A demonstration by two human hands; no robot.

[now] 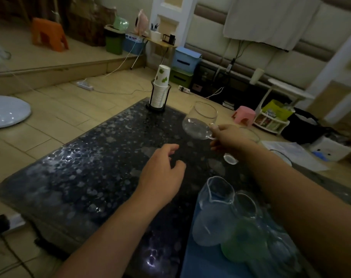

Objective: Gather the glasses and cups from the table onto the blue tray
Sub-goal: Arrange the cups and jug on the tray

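Observation:
My right hand [227, 139] grips the stem of a clear wine glass [199, 122] and holds it tilted above the dark speckled table [90, 171]; its foot [230, 158] shows below my fingers. My left hand [162, 175] hovers over the table's middle with loosely curled fingers and holds nothing. The blue tray [198, 259] lies at the near right corner. On it stand a clear glass pitcher [214, 209], a second clear glass [246, 205] and a green cup [242, 241]. My right forearm hides part of the tray.
A stack of white paper cups [159, 89] in a black wire holder stands at the table's far corner. Another clear glass [250, 135] sits behind my right hand. A pink stool [244, 115], boxes, power strips and cables lie on the tiled floor around the table.

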